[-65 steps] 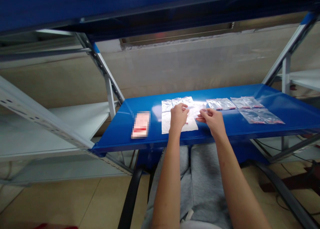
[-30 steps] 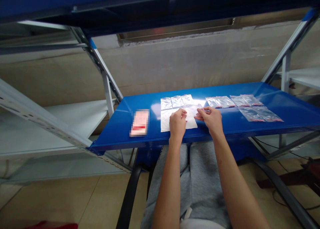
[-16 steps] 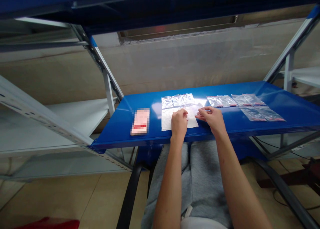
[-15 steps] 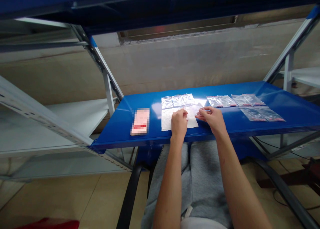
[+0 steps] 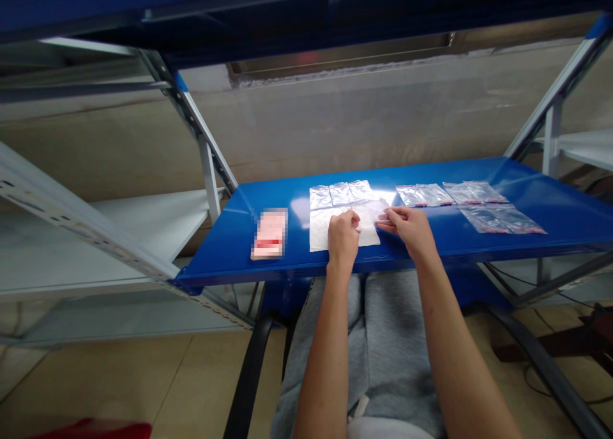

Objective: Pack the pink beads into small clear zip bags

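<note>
A clear plastic zip bag [image 5: 366, 211] with a trace of red at its left end stretches between my two hands, hard to make out against the white sheet under it. My left hand [image 5: 343, 231] is closed in a pinch at the bag's left end, above the white sheet [image 5: 320, 234]. At the other end, the thumb and fingers of my right hand [image 5: 406, 227] pinch together on the bag's edge. Flat clear bags [image 5: 340, 194] lie in a row along the sheet's far side.
More clear zip bags with red strips [image 5: 500, 218] lie flat on the right of the blue shelf [image 5: 230, 247]. A pixelated pink and red item [image 5: 269, 233] lies at the left. Another blue shelf [image 5: 306, 17] hangs overhead, and metal posts [image 5: 205, 132] stand at the sides.
The right hand's fingers have shifted very slightly, with a little more straightening. My left hand stays in the same place, and the laid-out bags have not moved.
</note>
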Demonstrator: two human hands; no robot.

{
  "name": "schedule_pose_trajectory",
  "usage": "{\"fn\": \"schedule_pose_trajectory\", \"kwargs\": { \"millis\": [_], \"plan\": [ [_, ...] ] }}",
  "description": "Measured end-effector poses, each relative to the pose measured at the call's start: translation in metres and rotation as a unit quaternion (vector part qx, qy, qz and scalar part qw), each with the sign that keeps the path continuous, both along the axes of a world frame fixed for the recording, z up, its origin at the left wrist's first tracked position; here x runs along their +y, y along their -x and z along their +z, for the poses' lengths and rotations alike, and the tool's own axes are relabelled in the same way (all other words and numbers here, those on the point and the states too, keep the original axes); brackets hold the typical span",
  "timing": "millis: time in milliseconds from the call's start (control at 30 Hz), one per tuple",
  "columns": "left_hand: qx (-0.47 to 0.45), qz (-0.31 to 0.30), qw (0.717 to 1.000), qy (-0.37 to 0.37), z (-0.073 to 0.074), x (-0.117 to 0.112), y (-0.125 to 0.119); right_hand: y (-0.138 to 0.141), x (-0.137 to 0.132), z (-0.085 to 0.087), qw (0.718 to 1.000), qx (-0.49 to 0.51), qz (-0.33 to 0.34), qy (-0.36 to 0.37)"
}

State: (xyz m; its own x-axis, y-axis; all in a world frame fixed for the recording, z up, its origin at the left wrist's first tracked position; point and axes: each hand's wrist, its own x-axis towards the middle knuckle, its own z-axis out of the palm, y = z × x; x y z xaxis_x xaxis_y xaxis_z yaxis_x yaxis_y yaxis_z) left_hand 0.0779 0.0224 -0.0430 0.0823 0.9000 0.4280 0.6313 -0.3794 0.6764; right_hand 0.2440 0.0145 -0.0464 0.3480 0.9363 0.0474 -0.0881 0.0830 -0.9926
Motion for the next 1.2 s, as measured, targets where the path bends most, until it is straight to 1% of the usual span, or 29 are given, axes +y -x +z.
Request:
{"fn": "schedule_pose_trajectory", "kwargs": {
  "millis": [267, 433, 733, 1033, 1200],
  "plan": [
    [0.02, 0.003, 1.0, -0.009, 0.0, 0.0, -0.001, 0.006, -0.002, 0.006, 1.0, -0.024, -0.016, 0.0],
    [0.026, 0.008, 1.0, -0.009, -0.001, 0.001, -0.001, 0.005, -0.004, 0.007, 0.999, -0.042, -0.031, -0.005],
    [0.033, 0.012, 0.999, -0.002, -0.001, 0.001, -0.001, 0.004, -0.002, 0.002, 0.998, -0.045, -0.049, -0.013],
    [0.018, 0.008, 1.0, -0.005, 0.001, -0.001, -0.002, 0.002, 0.001, -0.005, 0.994, -0.081, -0.068, -0.028],
    [0.033, 0.014, 0.999, -0.001, 0.002, -0.002, -0.002, 0.002, 0.0, -0.005, 0.987, -0.132, -0.086, -0.027]
  ]
}}
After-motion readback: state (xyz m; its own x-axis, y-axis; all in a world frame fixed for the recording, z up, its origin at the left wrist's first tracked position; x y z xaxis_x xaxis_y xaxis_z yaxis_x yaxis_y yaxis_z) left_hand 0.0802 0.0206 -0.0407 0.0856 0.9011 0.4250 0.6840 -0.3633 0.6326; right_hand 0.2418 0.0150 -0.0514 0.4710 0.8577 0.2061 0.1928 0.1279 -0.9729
